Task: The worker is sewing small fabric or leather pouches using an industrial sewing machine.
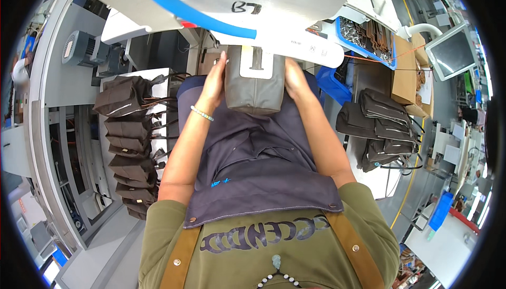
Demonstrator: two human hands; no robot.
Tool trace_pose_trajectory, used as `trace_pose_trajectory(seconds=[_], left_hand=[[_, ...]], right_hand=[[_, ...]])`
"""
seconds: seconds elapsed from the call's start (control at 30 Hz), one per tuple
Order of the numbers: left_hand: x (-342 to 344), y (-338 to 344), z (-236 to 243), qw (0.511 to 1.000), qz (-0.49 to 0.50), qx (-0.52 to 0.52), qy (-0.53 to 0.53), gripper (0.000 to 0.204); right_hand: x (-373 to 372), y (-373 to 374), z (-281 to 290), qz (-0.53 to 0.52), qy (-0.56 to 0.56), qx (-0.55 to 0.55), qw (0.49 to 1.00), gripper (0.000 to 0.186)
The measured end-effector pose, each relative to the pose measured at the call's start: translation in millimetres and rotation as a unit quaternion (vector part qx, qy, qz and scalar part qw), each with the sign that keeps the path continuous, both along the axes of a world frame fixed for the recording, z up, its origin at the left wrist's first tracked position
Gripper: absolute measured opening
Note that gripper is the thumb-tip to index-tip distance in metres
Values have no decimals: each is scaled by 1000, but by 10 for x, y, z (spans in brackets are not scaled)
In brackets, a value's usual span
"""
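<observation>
A dark grey fabric bag [253, 96] is held upright between my two hands, under the head of a large white machine [308, 4]. My left hand [215, 79] lies along the bag's left side, its fingers pointing away from me. On the opposite side, my right hand [295, 79] is against the bag, with its fingertips partly hidden beneath the machine's white arm [311, 53]. A white plate [267, 71] with a dark slot lies against the bag's upper face. The bag's far end is hidden by the machine.
Dark bags [128, 137] stand in a row on a white surface at left. More black bags [382, 123] are piled at right. Beyond them are a blue tray [391, 63] of metal parts, a cardboard box [403, 78] and a monitor [451, 51]. A blue hose [179, 8] crosses the machine.
</observation>
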State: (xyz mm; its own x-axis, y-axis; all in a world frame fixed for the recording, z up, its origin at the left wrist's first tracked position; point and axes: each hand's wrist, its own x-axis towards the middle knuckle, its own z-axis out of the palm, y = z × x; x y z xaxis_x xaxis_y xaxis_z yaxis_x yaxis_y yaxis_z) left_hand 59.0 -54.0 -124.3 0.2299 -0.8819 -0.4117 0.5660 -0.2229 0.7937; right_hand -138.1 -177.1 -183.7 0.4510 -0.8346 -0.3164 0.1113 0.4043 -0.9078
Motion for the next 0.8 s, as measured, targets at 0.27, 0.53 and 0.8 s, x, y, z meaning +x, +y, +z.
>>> trace_pose_trajectory(seconds=[0.27, 0.53, 0.8], left_hand=[[-109, 554, -312, 999, -5, -26, 36, 61], [159, 1068, 675, 913, -249, -289, 141, 66], [104, 778, 1248, 800, 128, -289, -510, 53]], right_hand=[[-79, 695, -46, 107, 69, 55, 990, 40], [-343, 1228, 987, 414, -96, -65, 903, 46], [-221, 1272, 2413, 345, -380, 136, 847, 68]])
